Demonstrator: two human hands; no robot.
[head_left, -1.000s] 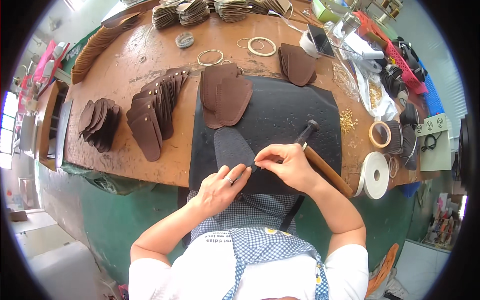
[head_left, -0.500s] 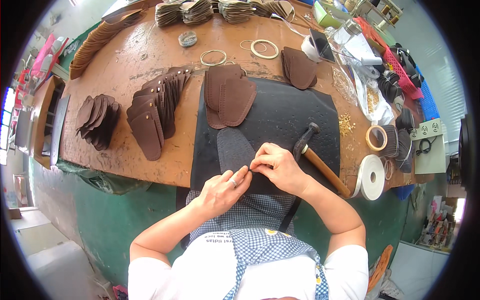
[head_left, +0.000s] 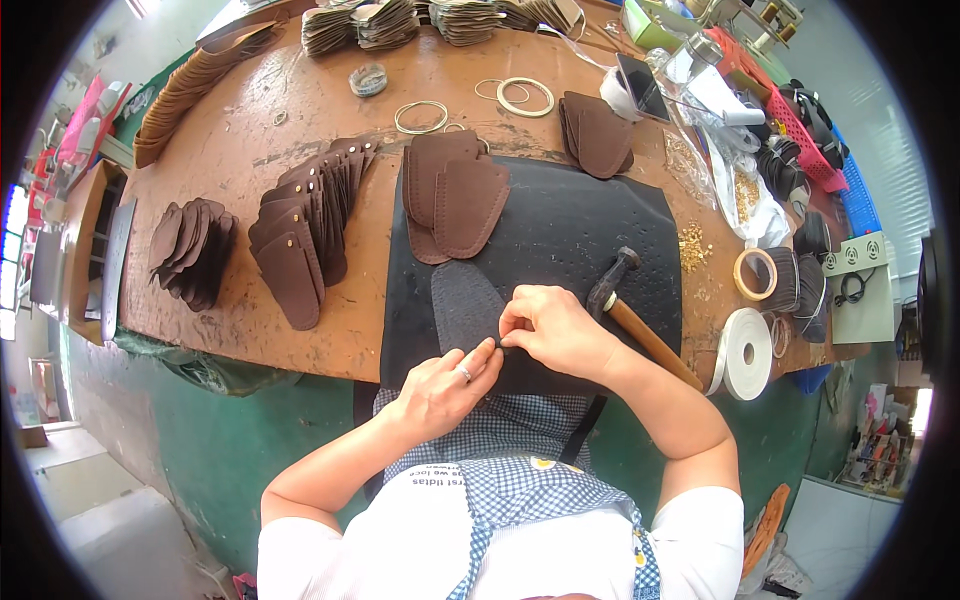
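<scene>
A dark grey, rounded leather piece [head_left: 466, 302] lies on the black mat [head_left: 560, 215] in front of me. At its near end my left hand [head_left: 455, 390] is closed, thumb and fingers pinching the edge. My right hand [head_left: 545, 325] meets it there, also in a pinch; the fingertips of both hands nearly touch. Whatever small thing lies between them is hidden. Just right of my right hand rests a hammer [head_left: 640, 325] with a wooden handle. Beyond the grey piece lie brown stitched leather pieces [head_left: 470, 205], overlapping on the mat.
Fanned brown leather pieces with studs [head_left: 300, 250] and a dark brown stack [head_left: 195, 250] stand on the left. Small gold fittings [head_left: 692, 247], a tape roll [head_left: 754, 275] and a white ribbon roll [head_left: 746, 353] sit at the right. More brown pieces [head_left: 600, 135] lie behind.
Both hands stay at the near end of the grey leather piece, with only slight finger movement. The whole view has shifted a little.
</scene>
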